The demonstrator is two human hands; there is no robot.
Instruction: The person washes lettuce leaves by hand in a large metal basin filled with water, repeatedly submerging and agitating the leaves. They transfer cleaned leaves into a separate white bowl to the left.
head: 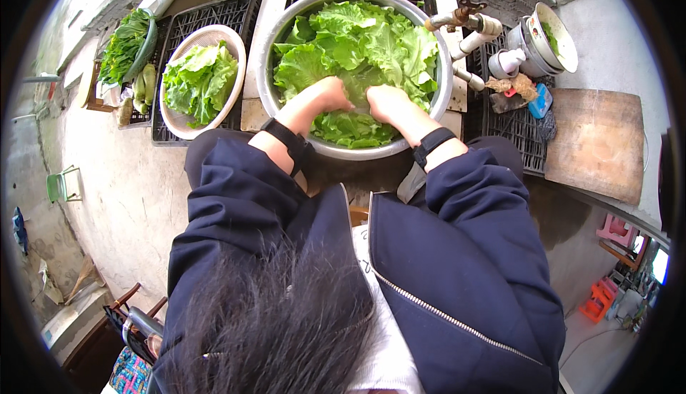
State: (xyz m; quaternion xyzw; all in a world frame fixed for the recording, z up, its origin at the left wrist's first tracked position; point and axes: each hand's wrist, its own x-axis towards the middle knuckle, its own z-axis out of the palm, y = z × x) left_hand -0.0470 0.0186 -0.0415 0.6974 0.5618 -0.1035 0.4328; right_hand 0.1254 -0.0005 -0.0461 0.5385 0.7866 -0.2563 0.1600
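Note:
A wide metal basin (263, 67) in front of me is full of green lettuce leaves (348, 40) lying in water. My left hand (333, 93) reaches in near the basin's middle, its fingertips down at the water. Beside it, a short gap apart, my right hand (381, 103) dips in with its fingers under the surface. Leaves lie around both hands. Whether the fingers grip anything is hidden by the water and by the backs of my hands.
Left of the basin, a light-coloured colander (242, 72) holds more lettuce on a black plastic crate (214, 16). Leafy greens (122, 45) and pale green gourds (144, 85) lie farther left. A tap (455, 17) juts over the basin's right rim. A wooden board (595, 142) lies at right.

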